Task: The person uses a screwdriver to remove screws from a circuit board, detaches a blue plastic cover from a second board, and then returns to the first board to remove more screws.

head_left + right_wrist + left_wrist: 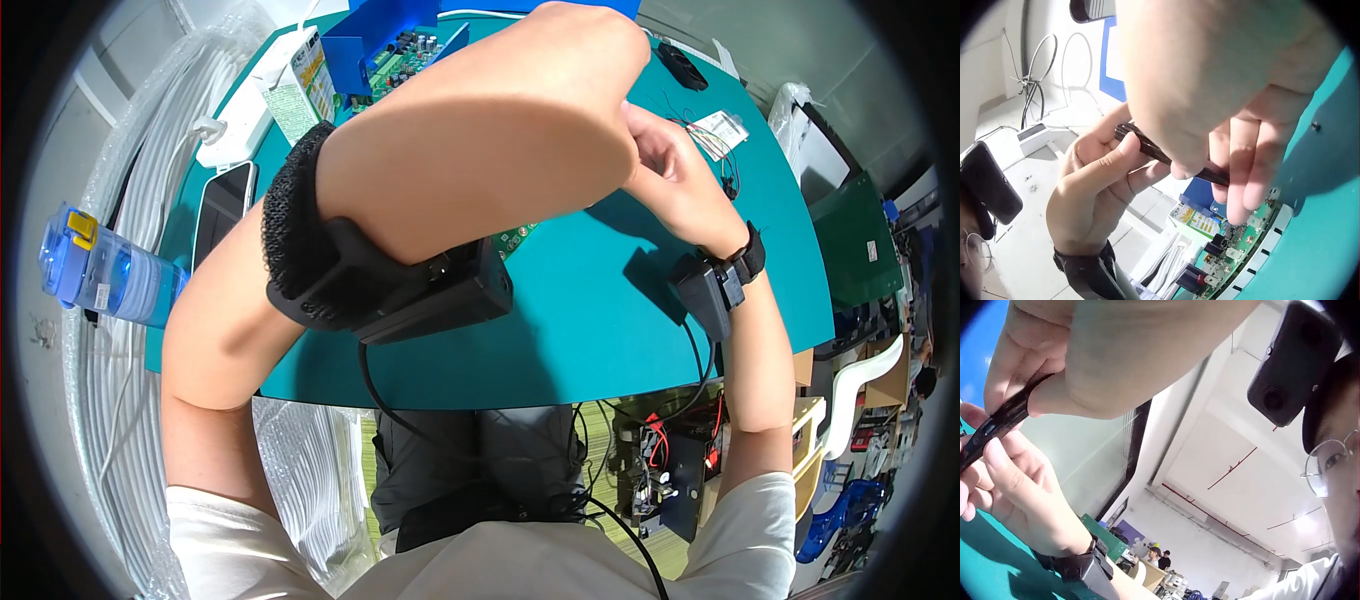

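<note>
A slim black stick-shaped thing (999, 428) with a small oval mark on its side is held between both hands above the green table (450, 370). My left hand (1094, 181) pinches one end between thumb and fingers. Along its other part, my right hand (1029, 494) grips with thumb and fingertips. In the head view my left forearm reaches across and hides the black thing, while the right hand (675, 185) shows only partly beside it. What exactly the black thing is, I cannot tell. Below the hands lies a green circuit board (1235, 253), mostly covered by the left arm in the head view.
At the back left stand a blue holder (350, 60) with circuit boards and a green-and-white box (300, 100). A phone (222, 212) and a water bottle (120, 272) are on the left. Wires and a white label (722, 130) lie at the right; a small screw (1316, 126) rests on the table.
</note>
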Available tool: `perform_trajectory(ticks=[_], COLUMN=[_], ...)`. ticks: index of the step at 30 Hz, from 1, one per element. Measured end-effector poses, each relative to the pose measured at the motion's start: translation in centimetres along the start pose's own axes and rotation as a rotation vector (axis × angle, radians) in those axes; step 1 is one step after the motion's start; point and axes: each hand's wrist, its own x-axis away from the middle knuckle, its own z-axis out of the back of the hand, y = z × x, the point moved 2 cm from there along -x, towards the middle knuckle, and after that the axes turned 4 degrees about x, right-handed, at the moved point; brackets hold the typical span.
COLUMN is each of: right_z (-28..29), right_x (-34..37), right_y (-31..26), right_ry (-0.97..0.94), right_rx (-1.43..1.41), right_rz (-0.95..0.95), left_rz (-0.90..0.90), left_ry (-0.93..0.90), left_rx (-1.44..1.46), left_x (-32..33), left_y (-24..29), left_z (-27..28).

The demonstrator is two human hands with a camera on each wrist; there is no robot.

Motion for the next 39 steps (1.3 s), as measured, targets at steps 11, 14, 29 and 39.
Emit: perform_trajectory(ticks=[11, 14, 29, 39], right_z=[0.0, 0.1, 0.7, -0.1], right_x=[-0.2, -0.1, 0.0, 0.0], right_y=[0.4, 0.4, 0.5, 0.7], right_ry=[0.022, 0.049, 0.184, 0.051], right_rx=[0.022, 0.040, 0.122, 0.516], right_rz=[-0.036, -0.060, 0.030, -0.198], left_rz=[-0.279, -0.265, -0.531, -0.398], left_ry=[0.178, 0.091, 0.421, 0.133], left_rx=[-0.077, 0.011, -0.671, -0.955], left_x=[0.5, 0.5, 2.7, 5.9], left_y=[0.2, -2.0, -5.0, -3.2], left_z=[0.2, -0.6, -4.5, -13.3])
